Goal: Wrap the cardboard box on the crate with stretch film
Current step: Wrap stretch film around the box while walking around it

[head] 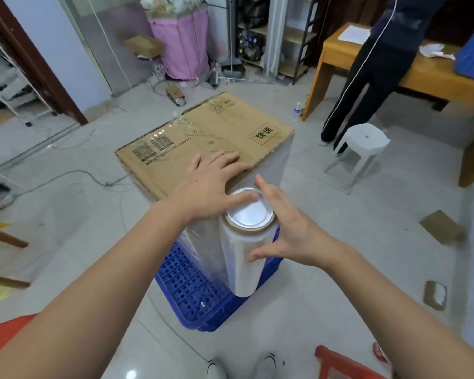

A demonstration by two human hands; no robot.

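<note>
A brown cardboard box (203, 138) with printed codes stands on a blue perforated plastic crate (192, 294). Clear stretch film covers the box's near and right sides. An upright roll of stretch film (242, 258) stands against the box's near corner, film running from it onto the box. My left hand (211, 181) lies flat on the box's top near edge, its thumb reaching the roll's top rim. My right hand (282, 228) is spread around the roll's right side, fingers straight, thumb touching the film surface.
A white plastic stool (359, 149) stands to the right of the box. A person in dark trousers (367, 86) stands at a wooden table (422, 75). Cardboard scraps (441, 227) lie on the floor at right, cables at left. A red stool edge (340, 362) is near my feet.
</note>
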